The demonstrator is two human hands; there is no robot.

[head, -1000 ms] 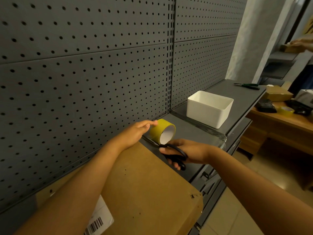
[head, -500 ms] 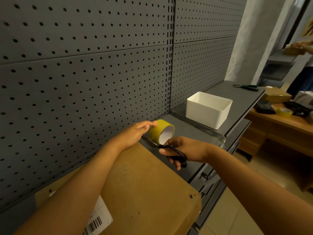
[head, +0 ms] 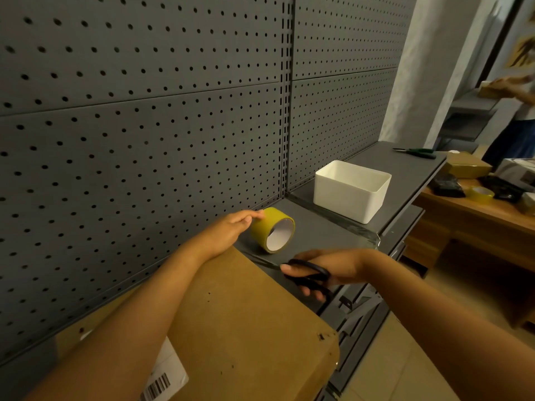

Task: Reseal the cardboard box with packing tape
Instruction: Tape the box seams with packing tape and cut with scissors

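nearest the camera: cardboard box (head: pixel 240 337) lies flat on the grey shelf (head: pixel 315 235), its brown top face closed; a white label with a barcode (head: pixel 162 380) shows at its near left edge.
tape on the box: a strip seems to run from the roll toward the far edge of the box, but it is too thin and dark to be sure where it ends.
right hand (head: pixel 327 270): its grip is clenched through the loops of black scissors (head: pixel 309 274), blades pointing left toward the line between roll and box, just past the box's far edge.
left hand (head: pixel 231 230): fingers lie fairly straight over the top and back of the packing tape roll (head: pixel 272 230), steadying it without curling round it.
tape roll position: stands on its edge on the shelf, just beyond the far end of the box, white core facing the camera.
step in hand: by my reading, cutting the tape free from the roll after laying it along the box.
next move calls for: keeping the strip taut with the left hand while the blades close across it close to the box, then pressing the loose end down onto the cardboard.
risk: slack tape may fold onto itself or slip between the blades.
farther along the shelf: white open bin (head: pixel 351 191), and beyond it green-handled pliers (head: pixel 417 152).
far right: wooden table (head: pixel 474 215) with another tape roll and dark items; another person's arm at the edge of view.
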